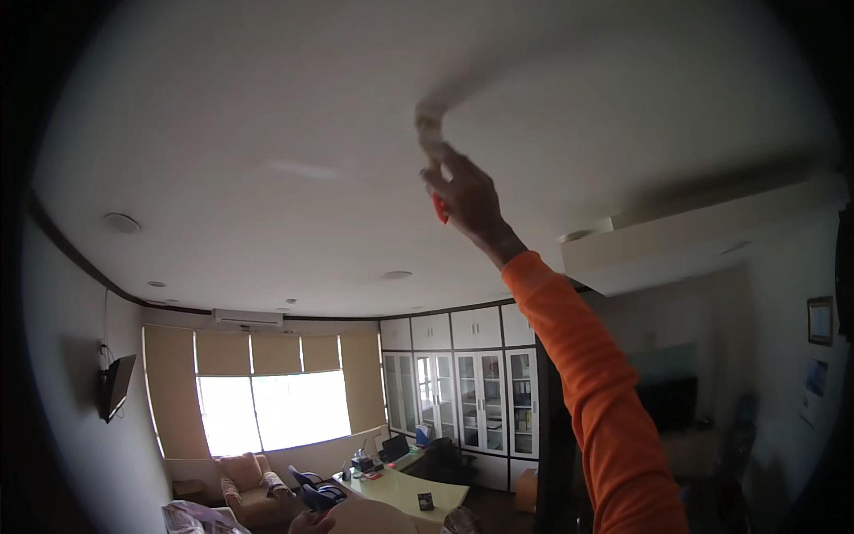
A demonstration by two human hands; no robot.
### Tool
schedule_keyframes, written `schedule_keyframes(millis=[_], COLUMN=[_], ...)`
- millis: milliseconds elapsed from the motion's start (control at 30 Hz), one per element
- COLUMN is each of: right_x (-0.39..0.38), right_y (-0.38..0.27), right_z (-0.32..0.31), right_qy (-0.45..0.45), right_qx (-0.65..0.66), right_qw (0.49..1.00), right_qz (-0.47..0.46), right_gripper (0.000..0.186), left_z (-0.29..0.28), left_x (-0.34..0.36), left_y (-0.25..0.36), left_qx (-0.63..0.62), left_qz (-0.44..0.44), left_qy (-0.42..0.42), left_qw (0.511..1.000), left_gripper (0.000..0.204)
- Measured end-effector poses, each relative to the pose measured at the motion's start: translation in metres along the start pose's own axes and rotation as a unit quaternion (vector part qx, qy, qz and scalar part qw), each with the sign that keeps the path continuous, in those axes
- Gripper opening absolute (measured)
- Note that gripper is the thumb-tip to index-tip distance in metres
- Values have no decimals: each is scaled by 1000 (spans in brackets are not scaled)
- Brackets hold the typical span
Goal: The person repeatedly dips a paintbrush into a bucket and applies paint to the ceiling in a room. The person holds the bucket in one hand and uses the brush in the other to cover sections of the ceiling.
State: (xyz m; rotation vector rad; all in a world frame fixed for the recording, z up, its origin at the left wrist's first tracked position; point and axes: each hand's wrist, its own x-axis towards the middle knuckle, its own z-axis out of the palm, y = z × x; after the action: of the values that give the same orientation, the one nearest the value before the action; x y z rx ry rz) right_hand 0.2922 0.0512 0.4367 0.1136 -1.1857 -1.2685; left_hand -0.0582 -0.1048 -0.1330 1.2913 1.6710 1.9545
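While red-handled tool (430, 132) in right hand (471, 197), binders (525, 392) in cabinet (481, 402).

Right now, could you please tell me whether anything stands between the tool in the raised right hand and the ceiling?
Nothing visible does: the blurred tool in the right hand points toward the ceiling; whether it touches is unclear.

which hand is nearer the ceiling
Right. The right hand is raised close beneath the ceiling, gripping a blurred brush-like tool; the left hand is far below the ceiling, partly visible at the picture's lower edge.
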Motion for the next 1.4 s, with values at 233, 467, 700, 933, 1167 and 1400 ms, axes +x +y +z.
schedule_keyframes(millis=[233,467,700,933,1167,1400], right_x=[55,120,80,113,145,94], right_y=[57,101,18,54,82,10], right_z=[-70,-198,-42,-117,-194,-46], right_qy=[102,289,115,139,318,68], right_qx=[86,-93,-155,28,-38,-112], right_qw=[991,945,980,989,945,990], right_qz=[17,-120,-54,-50,-62,-43], right_gripper=[24,25,28,14,23,34], left_z=[1,8,6,-4,-4,-4], left_x=[18,22,22,32,27,21], left_y=[3,-1,-17,-36,-29,-19], left_qx=[96,44,31,35,28,31], left_qz=[52,-45,14,12,-12,-14], left_qy=[1,-35,-2,-5,-23,-3], left_qw=[994,997,999,999,999,999], left_gripper=[29,35,27,34,44,34])
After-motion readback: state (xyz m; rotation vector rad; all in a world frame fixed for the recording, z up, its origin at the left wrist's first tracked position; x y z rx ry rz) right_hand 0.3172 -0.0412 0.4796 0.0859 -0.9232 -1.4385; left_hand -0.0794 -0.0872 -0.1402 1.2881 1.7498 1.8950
